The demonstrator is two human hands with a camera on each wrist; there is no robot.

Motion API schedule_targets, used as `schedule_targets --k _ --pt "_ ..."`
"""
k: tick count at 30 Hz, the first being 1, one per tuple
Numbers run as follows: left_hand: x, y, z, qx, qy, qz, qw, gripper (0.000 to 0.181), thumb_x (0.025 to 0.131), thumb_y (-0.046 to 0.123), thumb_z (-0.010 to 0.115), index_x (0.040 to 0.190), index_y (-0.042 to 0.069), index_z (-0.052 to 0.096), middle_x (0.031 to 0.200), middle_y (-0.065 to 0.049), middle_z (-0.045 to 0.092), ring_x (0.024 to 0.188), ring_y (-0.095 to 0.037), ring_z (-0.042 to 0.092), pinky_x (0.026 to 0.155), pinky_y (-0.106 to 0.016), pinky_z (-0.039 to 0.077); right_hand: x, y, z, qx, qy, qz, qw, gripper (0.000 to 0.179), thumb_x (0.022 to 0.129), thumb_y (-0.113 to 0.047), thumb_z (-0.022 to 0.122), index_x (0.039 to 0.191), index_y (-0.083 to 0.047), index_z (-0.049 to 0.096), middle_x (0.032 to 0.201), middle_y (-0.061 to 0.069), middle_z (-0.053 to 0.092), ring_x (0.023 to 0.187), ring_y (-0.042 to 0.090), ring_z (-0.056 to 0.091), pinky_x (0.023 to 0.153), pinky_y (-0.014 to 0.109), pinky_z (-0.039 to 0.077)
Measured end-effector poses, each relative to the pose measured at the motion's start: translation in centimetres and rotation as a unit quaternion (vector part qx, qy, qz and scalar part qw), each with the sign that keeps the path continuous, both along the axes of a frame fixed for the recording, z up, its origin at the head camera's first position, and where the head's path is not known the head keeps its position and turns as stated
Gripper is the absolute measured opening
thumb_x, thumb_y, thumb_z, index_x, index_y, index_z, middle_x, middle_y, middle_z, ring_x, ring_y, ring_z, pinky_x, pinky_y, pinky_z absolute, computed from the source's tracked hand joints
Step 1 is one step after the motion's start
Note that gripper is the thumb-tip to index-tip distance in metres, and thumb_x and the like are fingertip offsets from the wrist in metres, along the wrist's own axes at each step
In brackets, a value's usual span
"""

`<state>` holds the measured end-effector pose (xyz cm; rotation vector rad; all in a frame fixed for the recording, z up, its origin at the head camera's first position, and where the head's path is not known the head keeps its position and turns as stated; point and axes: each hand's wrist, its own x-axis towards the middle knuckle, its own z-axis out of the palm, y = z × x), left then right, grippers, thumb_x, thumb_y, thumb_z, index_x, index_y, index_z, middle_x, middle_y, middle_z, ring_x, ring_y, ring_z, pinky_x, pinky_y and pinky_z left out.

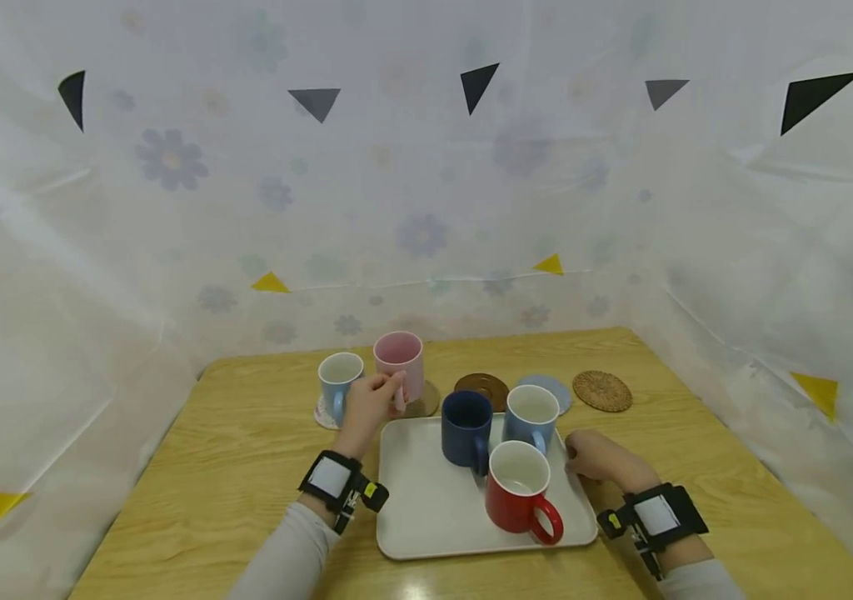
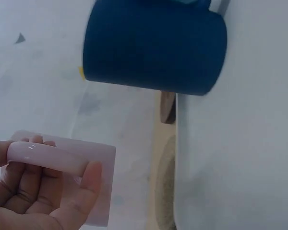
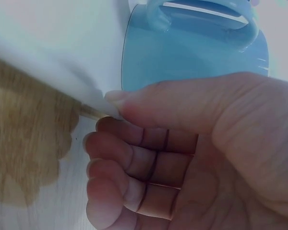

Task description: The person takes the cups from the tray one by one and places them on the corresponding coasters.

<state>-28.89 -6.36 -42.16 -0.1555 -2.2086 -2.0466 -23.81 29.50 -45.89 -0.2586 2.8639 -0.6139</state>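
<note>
Pink glazed mug (image 1: 411,369) hangs mouth up from the left hand (image 1: 366,408): thumb and fingers clamped on its handle (image 2: 45,155), fingers curled through the loop. The left-wrist view shows backdrop under its base, so it is off the table, near the tan coaster (image 1: 430,400) below and right of the grip. Just left of the grip, a light-blue mug (image 1: 332,392) stands on a patterned coaster (image 1: 322,414). Nearer the body and to the right lies the cream tray (image 1: 422,510), bearing a navy mug (image 1: 460,442), a second light-blue mug (image 1: 522,427) and a red mug (image 1: 509,500). Right hand (image 1: 605,460) pinches the tray's right rim, thumb on top, beside that second light-blue mug. Handling notes (judgement): weight hangs to one side of the handle, so a firm pinch and steady wrist should keep the base level; leave clearance from the light-blue mug at left and the tray's far edge. Right hand best holds the rim without lifting, lest the three mugs slide.
</note>
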Motion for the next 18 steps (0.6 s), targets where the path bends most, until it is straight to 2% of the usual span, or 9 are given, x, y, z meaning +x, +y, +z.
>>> schedule_targets --k 3,7,14,18 --pt "-1.5 0.5 -1.3 -0.018 -0.001 0.022 0.9996 0.042 0.093 0.033 0.066 0.074 -0.004 0.064 0.076 -0.011 0.07 0.067 -0.014 0.066 0.063 -0.035 0.06 0.0 0.0 0.0 -0.004 -0.005 -0.003 1.0 0.014 0.081 0.0 0.064 0.072 -0.005 0.055 0.06 0.003 0.051 0.048 0.014 0.047 0.044 0.023 0.038" --pt "-2.8 1.0 -2.9 -0.044 -0.01 0.026 0.9987 0.042 0.094 0.035 0.064 0.072 0.0 0.065 0.077 -0.011 0.072 0.066 -0.012 0.063 0.062 -0.031 0.059 -0.1 0.0 0.0 0.0 -0.005 -0.006 1.0 0.014 0.081 0.001 0.063 0.072 -0.005 0.054 0.06 0.003 0.05 0.047 0.014 0.047 0.044 0.023 0.038" --pt "-3.5 1.5 -4.8 -0.066 -0.008 0.026 0.9974 0.046 0.094 0.039 0.063 0.068 0.001 0.062 0.078 -0.013 0.072 0.065 -0.012 0.062 0.063 -0.03 0.059 0.1 -0.1 0.1 -0.008 0.004 -0.001 1.0 0.017 0.079 0.001 0.064 0.068 -0.006 0.053 0.058 0.003 0.05 0.046 0.013 0.046 0.043 0.022 0.038" --pt "-3.3 1.8 -5.2 -0.072 -0.005 0.027 0.997 0.046 0.095 0.036 0.062 0.068 0.0 0.062 0.079 -0.016 0.072 0.065 -0.015 0.062 0.063 -0.03 0.058 0.2 -0.1 0.0 -0.01 0.008 -0.002 0.9999 0.017 0.078 0.002 0.064 0.068 -0.006 0.053 0.058 0.002 0.05 0.046 0.013 0.046 0.042 0.022 0.038"
